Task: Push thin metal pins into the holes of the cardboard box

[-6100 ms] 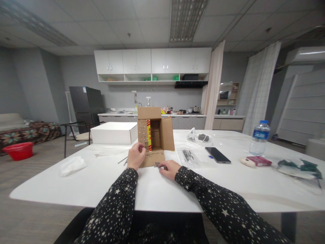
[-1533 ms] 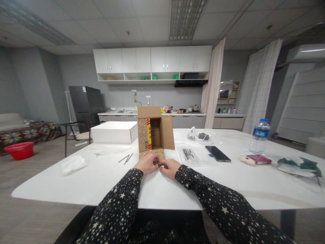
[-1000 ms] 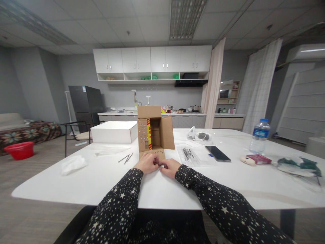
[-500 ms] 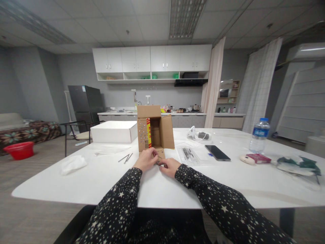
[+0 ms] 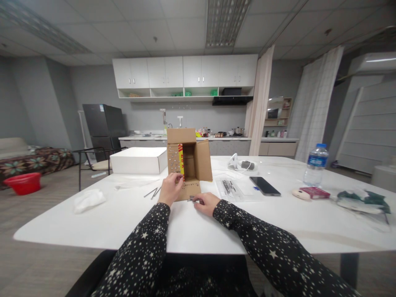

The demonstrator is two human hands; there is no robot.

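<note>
An open cardboard box [image 5: 189, 159] lies on its side on the white table [image 5: 192, 227], its left flap studded with small metal pins beside a red and yellow strip. My left hand [image 5: 170, 189] is raised to that left flap, fingertips pinched at its lower part; whether it holds a pin is too small to tell. My right hand [image 5: 205, 203] rests on the table at the box's lower flap, fingers closed on a small bunch of metal pins [image 5: 192, 199].
Two loose metal pins [image 5: 154, 192] lie left of the box, behind them a white flat box [image 5: 139, 161]. A clear bag of pins [image 5: 230, 189], a phone [image 5: 265, 186], a water bottle [image 5: 314, 164], a red pack [image 5: 314, 192] and crumpled tissue [image 5: 88, 199] also sit on the table.
My left hand left the right hand at the lower flap and rose to the box's left flap. The right hand stayed put with the pins.
</note>
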